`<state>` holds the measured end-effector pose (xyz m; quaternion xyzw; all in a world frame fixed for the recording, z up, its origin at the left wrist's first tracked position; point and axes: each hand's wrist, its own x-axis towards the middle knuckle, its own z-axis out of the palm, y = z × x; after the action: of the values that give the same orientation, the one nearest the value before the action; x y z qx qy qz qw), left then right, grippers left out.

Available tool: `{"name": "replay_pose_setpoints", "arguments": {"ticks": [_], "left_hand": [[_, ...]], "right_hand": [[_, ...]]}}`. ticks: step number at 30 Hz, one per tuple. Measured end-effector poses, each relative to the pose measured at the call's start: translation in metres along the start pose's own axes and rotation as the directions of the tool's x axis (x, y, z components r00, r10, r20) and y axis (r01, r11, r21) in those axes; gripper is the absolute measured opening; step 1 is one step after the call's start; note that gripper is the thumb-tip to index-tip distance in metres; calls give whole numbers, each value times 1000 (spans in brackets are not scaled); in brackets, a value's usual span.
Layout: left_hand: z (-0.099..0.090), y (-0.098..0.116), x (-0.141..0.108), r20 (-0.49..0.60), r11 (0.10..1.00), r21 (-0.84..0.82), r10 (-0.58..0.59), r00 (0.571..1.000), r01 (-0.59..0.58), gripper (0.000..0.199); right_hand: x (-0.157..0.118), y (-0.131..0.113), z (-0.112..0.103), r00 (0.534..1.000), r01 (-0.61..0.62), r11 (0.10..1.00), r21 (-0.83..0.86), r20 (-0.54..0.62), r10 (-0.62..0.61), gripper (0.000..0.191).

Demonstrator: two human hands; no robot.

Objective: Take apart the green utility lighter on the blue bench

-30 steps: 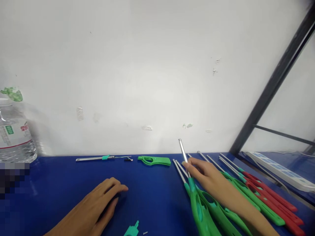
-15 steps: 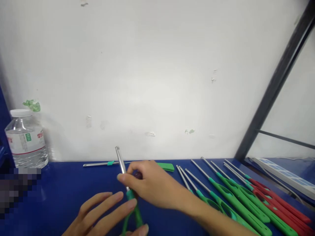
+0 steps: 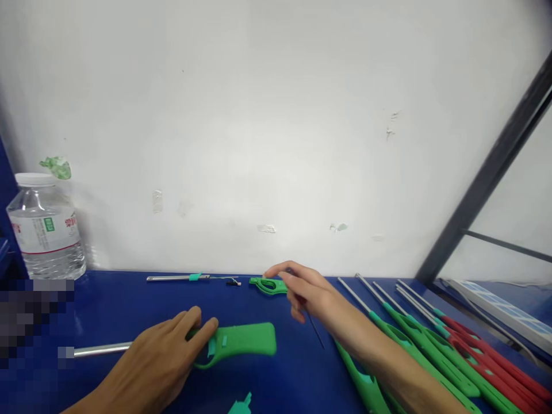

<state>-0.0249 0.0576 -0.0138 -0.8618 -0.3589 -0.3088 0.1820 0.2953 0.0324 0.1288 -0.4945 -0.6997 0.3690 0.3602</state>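
Observation:
My left hand (image 3: 161,356) is closed on a green lighter (image 3: 248,340) with a long metal tube; it lies sideways over the blue table, its tube pointing left. My right hand (image 3: 308,290), fingers bent, holds a thin dark rod tool (image 3: 314,329) that points down toward the table. Just behind the right hand's fingertips lies a green lighter handle piece (image 3: 271,286). A metal tube with a teal collar (image 3: 176,278) and thin wires rests along the wall, left of that piece. A teal part (image 3: 240,407) sits at the bottom edge.
Several green lighters (image 3: 425,352) lie in a slanted row at the right, with red lighters (image 3: 495,363) beyond them. A clear water bottle (image 3: 46,233) stands at the left against the white wall. A white power strip (image 3: 502,310) is at the far right.
The lighter has turned from upright to sideways under my left hand. My right hand has moved off it to the right, and its tool now points down. The teal part has come into view.

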Motion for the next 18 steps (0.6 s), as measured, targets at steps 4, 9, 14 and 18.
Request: {"name": "replay_pose_setpoints", "arguments": {"ticks": [4,9,14,18], "left_hand": [[-8,1,8,-55,1000,-6,-7,998,7,33],[-18,8,19,-70,999,-36,12,997,-15,30],[-11,10,13,-16,992,-93,89,996,-90,39],[-6,4,1,17,989,-106,102,995,-100,43]], "right_hand": [[-4,11,-4,984,81,996,-33,-155,-85,39],[-5,29,5,932,197,980,-4,-310,-189,34],[-27,50,6,864,254,967,16,-454,-219,19],[-40,53,10,835,301,954,-3,-482,-265,12]]}}
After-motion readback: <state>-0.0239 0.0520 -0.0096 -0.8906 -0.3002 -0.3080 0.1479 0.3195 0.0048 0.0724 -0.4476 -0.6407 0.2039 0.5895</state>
